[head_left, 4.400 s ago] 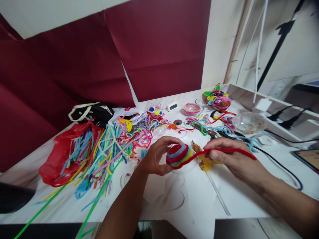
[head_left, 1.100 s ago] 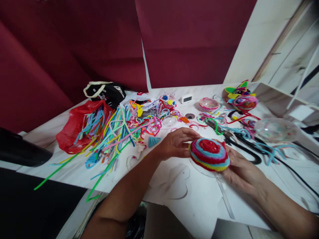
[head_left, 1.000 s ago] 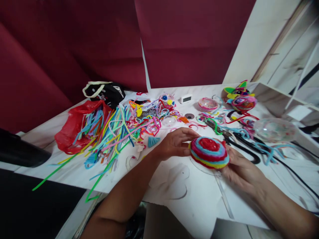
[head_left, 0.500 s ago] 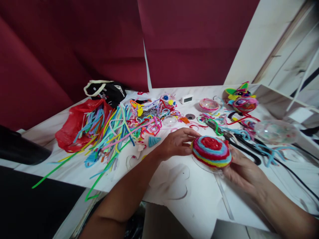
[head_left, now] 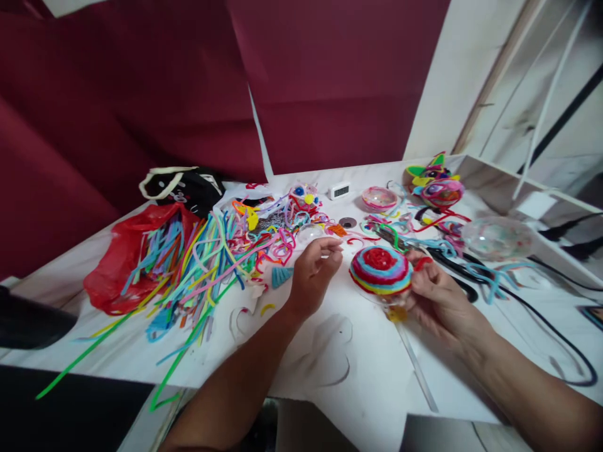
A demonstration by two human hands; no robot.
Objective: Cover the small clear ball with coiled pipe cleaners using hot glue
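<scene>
My right hand (head_left: 440, 298) is closed on the edge of a clear plastic dome (head_left: 380, 269), whose top is wound with rings of red, blue, pink and yellow pipe cleaner. A loose red pipe cleaner end (head_left: 421, 263) sticks up by the right thumb and fingers. Below the dome a small yellow piece (head_left: 397, 313) shows, partly hidden. My left hand (head_left: 315, 270) is just left of the dome, not touching it; its fingers are loosely bent and apart, with nothing seen in them. The white paper (head_left: 348, 376) lies beneath both hands.
On the left, a red plastic bag (head_left: 108, 276) spills many pipe cleaners (head_left: 207, 257). Behind stand a black bag (head_left: 186, 191), a small digital clock (head_left: 339, 191) and a clear bowl (head_left: 379, 199). Pliers (head_left: 438, 254), a larger clear dome (head_left: 499, 238) and a black cable (head_left: 551, 323) lie right.
My left hand has come off the dome and drawn left, its fingers bending. The right hand still holds the dome, and the red end now stands out. The view has shifted slightly right.
</scene>
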